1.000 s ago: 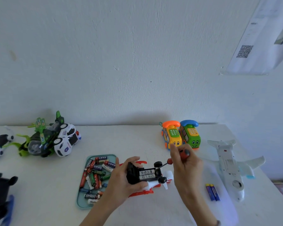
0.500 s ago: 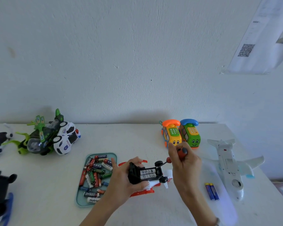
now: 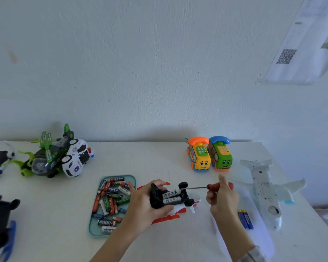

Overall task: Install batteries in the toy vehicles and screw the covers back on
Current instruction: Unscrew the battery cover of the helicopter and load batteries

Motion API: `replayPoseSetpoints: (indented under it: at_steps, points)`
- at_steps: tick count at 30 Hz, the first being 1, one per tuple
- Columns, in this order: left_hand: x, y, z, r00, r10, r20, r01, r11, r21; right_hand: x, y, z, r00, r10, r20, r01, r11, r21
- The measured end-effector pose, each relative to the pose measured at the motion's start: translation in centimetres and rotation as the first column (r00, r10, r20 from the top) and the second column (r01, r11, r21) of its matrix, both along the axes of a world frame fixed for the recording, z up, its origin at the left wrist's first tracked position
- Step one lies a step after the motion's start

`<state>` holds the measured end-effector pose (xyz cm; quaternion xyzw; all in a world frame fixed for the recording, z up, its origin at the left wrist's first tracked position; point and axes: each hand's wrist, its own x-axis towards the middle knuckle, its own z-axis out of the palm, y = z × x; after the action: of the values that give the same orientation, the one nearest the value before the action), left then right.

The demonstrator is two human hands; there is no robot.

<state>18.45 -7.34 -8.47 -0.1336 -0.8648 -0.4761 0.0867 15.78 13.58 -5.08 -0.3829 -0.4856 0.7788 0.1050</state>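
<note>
- Centrally, the left hand (image 3: 146, 203) gripped the upturned toy car (image 3: 170, 198), batteries showing, above the bench (image 3: 159, 161).
- Right hand (image 3: 222, 197) clasped the red-handled screwdriver (image 3: 219, 186), shaft reaching the car.
- Left of the left hand, battery tray (image 3: 95, 230); right of the right hand, two blue batteries (image 3: 245, 219).

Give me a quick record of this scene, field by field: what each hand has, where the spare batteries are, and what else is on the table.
left hand: holds toy upside down
right hand: grips screwdriver, tip at the toy
batteries: tray full; two blue ones loose
other toys: plane, two phone cars
</note>
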Motion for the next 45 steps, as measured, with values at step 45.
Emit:
replayPoseSetpoints:
  at_steps: [45]
  points:
    - [0.1, -0.1, 0.4, 0.998, -0.032, 0.05, 0.031, 0.999, 0.015, 2.4, 7.3, -1.2, 0.727, 0.183, 0.662, -0.685, 0.27, 0.677]
